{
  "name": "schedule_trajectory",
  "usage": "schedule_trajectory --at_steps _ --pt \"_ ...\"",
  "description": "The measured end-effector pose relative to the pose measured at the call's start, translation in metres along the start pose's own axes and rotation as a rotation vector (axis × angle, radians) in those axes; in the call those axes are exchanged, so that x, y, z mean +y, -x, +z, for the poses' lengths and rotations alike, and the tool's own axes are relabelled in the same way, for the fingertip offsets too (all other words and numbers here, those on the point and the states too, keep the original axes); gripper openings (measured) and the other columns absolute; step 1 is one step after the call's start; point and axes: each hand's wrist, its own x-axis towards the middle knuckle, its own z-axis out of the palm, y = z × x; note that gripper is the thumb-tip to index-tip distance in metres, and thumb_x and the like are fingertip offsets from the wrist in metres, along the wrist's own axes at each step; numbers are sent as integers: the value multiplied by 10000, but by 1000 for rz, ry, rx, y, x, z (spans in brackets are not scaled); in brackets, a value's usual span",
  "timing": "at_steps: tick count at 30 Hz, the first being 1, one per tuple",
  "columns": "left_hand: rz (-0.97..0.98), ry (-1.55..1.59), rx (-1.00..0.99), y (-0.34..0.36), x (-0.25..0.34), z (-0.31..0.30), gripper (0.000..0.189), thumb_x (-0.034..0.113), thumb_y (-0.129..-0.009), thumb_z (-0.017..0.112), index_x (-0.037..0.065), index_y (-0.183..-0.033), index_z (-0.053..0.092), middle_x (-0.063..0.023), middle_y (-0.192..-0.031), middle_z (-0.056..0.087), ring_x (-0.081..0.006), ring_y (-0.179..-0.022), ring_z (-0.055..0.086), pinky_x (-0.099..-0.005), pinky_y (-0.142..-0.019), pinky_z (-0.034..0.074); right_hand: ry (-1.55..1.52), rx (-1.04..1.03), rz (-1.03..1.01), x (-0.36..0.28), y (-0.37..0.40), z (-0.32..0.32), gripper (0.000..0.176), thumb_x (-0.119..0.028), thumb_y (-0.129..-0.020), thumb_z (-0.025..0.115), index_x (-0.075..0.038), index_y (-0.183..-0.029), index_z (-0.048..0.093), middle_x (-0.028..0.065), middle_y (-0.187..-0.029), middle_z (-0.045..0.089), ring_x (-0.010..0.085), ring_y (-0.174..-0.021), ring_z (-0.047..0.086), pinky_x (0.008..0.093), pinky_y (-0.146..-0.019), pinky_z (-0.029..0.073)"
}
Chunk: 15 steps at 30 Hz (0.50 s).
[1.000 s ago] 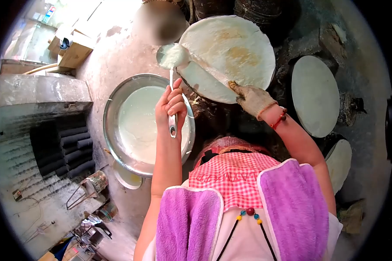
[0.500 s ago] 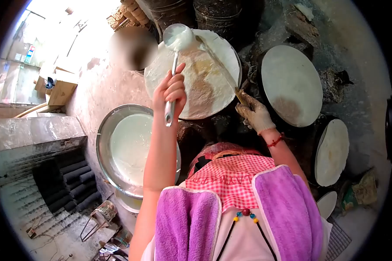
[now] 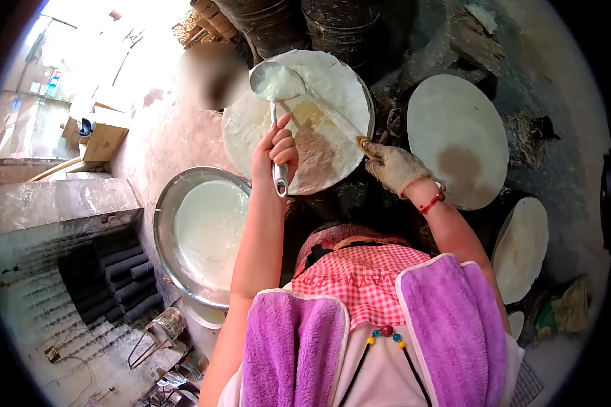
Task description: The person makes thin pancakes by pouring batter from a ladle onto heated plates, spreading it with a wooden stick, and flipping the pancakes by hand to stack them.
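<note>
— Where's the ladle (image 3: 276, 83)?
— Over the griddle (image 3: 349, 85), at its 11 o'clock, full of white batter. Left hand (image 3: 275, 152) fingers are wrapped round the handle.
— Right hand (image 3: 394, 166)?
— Gloved, at 4 o'clock, fingers clamped on a scraper (image 3: 339, 122). The basin (image 3: 207, 230) is at 7.

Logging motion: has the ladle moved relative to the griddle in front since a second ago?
Yes. The ladle in the left hand moved inward: its bowl was beside the left rim of the griddle, and is now over its upper-left part.

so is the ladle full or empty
Full: white batter fills the ladle held by the left hand over the griddle; the right hand grips a spreader.
</note>
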Motion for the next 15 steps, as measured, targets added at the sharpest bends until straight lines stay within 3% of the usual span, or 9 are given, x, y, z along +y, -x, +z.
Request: schedule_trajectory --at_steps 4,6,7,8,10,11,12,14,15 --pt "-118 224 -10 16 16 14 363 155 -1015 345 -108 -1264 362 -3 -675 351 -81 -474 341 -235 -411 350 22 87 -87 14 22 11 430 -229 -870 576 -217 -1298 537 164 -1063 654 296 -863 654 363 -723 524" --pt "-183 236 -51 37 27 32 417 164 -1019 322 -118 -1325 295 -21 -711 359 -91 -498 362 -242 -412 359 -632 -87 314 4 47 5 430 -161 -885 598 -174 -1310 534 81 -995 687 123 -723 648 246 -551 492" --pt "-204 215 -119 51 33 39 444 167 -1022 299 -111 -1362 239 -35 -742 361 -98 -517 375 -249 -416 372 -769 33 297 -6 60 4 412 -83 -881 614 -118 -1287 549 10 -969 665 12 -692 584 164 -468 412" --pt "-202 211 -154 66 34 51 448 170 -1023 290 -102 -1373 221 -36 -749 359 -95 -505 360 -247 -395 354 -755 22 295 0 63 7 412 -83 -881 614 -118 -1287 549 10 -969 665 12 -692 584 164 -468 412" --pt "-159 45 -166 84 41 60 432 165 -1021 317 -96 -1360 256 -29 -741 360 -79 -499 346 -232 -370 325 -821 261 -174 17 67 20 475 2 -870 603 -123 -1319 512 34 -1134 620 45 -818 602 188 -539 477" --pt "-126 -168 -81 85 46 59 412 157 -1019 332 -96 -1340 282 -25 -736 358 -70 -496 337 -225 -363 313 -911 235 12 -20 74 2 454 50 -858 601 -51 -1292 515 47 -1152 590 105 -914 600 233 -732 528" --pt "-88 -379 4 83 51 60 392 149 -1016 346 -97 -1319 309 -20 -731 355 -62 -493 329 -218 -355 301 -908 221 0 -22 67 5 454 50 -858 601 -51 -1292 515 47 -1152 590 105 -914 600 233 -732 528" --pt "-53 -484 112 87 54 65 344 130 -1007 378 -92 -1270 363 -6 -721 347 -48 -494 320 -205 -358 292 -643 359 -280 -25 46 12 404 56 -865 590 -3 -1259 525 67 -1150 586 149 -979 587 273 -849 512" --pt "-144 -271 64 91 60 63 380 142 -1012 360 -99 -1303 321 -14 -740 349 -53 -508 324 -203 -361 307 -641 359 -296 -27 43 16 404 56 -865 590 -3 -1259 525 67 -1150 586 149 -979 587 273 -849 512"
